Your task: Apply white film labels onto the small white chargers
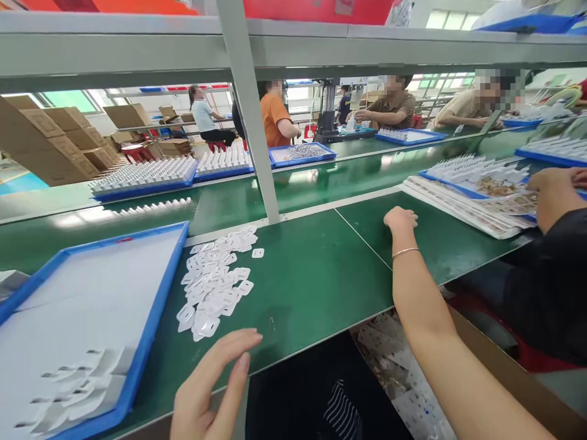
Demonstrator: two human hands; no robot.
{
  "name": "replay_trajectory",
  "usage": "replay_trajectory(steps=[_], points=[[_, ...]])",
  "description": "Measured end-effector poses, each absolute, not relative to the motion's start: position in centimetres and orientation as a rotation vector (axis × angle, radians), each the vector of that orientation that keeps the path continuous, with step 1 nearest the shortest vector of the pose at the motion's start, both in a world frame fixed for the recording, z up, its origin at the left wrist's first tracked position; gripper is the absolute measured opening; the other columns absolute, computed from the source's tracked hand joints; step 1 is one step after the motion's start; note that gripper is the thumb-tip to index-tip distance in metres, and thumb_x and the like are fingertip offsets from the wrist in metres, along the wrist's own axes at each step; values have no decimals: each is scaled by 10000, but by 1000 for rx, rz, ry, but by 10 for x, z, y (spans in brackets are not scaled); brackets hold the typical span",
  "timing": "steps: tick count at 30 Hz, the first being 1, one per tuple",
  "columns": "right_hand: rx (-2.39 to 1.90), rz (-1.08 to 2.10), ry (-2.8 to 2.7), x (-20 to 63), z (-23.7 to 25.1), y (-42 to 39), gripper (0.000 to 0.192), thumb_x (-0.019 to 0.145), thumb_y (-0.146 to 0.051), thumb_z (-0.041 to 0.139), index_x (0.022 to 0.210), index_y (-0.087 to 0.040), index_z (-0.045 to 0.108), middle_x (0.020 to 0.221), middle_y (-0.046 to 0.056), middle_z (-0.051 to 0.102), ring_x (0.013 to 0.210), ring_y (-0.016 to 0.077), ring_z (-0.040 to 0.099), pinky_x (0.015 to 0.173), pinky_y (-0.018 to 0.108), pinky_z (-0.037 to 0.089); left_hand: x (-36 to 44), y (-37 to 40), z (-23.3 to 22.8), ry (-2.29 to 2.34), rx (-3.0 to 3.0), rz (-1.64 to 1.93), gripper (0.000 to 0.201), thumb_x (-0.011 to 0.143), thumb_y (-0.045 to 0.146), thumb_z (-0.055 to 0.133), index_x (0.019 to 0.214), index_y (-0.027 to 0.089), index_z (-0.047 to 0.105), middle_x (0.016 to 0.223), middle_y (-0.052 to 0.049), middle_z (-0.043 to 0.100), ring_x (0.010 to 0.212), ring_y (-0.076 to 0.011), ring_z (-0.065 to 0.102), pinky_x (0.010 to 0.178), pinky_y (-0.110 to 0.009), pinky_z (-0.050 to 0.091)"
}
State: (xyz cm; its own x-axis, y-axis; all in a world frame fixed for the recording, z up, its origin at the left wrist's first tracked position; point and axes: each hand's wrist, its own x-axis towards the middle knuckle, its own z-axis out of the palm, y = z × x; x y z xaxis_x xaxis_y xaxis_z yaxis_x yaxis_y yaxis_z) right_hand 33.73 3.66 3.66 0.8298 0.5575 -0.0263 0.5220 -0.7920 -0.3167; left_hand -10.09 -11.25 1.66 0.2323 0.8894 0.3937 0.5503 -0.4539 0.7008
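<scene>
Resting left hand [215,385] beside blank white tags [215,281], lettering unreadable.

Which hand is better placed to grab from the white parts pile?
Left. The left hand is open at the table edge just below the white parts pile; the right hand rests fisted well off to the right.

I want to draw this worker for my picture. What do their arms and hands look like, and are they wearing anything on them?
Both arms are bare, with no sleeves or gloves showing. The right hand has a thin bracelet around the wrist. The left hand wears nothing, no ring or watch in view, and its fingernails are short and plain.
</scene>
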Motion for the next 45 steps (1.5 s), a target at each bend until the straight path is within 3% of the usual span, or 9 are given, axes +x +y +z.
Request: replay_trajectory(steps=[6,10,13,19,22,25,30,39,45], points=[[-2352,374,-1236,269,55,39,581,926,-254,644,1459,-155,435,1363,159,588,1214,279,584,1035,444,471,-89,-76,-32,1342,2170,1198,234,950,267,557,1163,241,650,1163,-71,692,1028,-218,695,912,-374,597],[-1758,902,-1808,177,60,13,676,816,-207,724,1435,-267,458,1167,40,719,968,190,696,851,266,544,-88,-83,-47,1301,2193,1273,572,910,269,634,1439,249,419,1397,-132,541,1298,-279,548,1094,-479,482],[-1274,1318,-2185,125,54,-16,691,742,-193,738,1385,-234,489,1056,53,738,815,206,691,696,288,534,-86,-88,-49,1199,2150,1215,851,839,357,734,1536,263,255,1512,-160,414,1420,-321,418,1154,-512,418],[-1048,1826,-2143,86,28,8,555,836,-346,673,1340,-154,544,973,99,755,865,243,707,812,374,560,-79,-88,-48,1184,1858,1319,476,900,326,671,1354,257,545,1388,-114,568,1323,-268,530,1117,-440,453],[-1176,1358,-2094,78,1,33,439,895,-415,596,1241,-149,641,1229,168,686,1099,311,664,956,458,523,-78,-92,-45,1248,1660,1415,445,928,325,632,1357,252,541,1403,-105,575,1298,-263,544,1082,-422,467],[-1081,743,-2301,73,-32,36,468,925,-418,560,1336,-203,617,1488,151,512,1375,352,460,1119,541,370,-81,-95,-45,1231,1440,1480,418,944,341,606,1346,247,540,1332,-95,620,1195,-248,594,993,-379,506],[-898,434,-2459,72,-56,24,359,993,-372,474,1267,-249,670,1368,107,633,1309,312,532,1108,530,355,-82,-93,-51,1132,1225,1505,428,918,402,637,1308,241,562,1210,-82,644,1001,-204,622,854,-323,530],[-888,593,-2199,69,-48,19,102,915,-292,581,934,-208,635,1095,120,683,1070,291,625,944,450,475,-81,-92,-45,1001,1059,1573,360,911,388,650,1220,228,556,1170,-77,624,939,-164,599,805,-283,505],[-989,1176,-2021,77,-23,7,193,878,-407,668,838,-223,624,825,43,660,768,211,605,707,343,470,-85,-94,-45,1051,1125,1562,399,868,314,710,1205,241,507,1115,-51,579,938,-151,556,811,-261,470]])
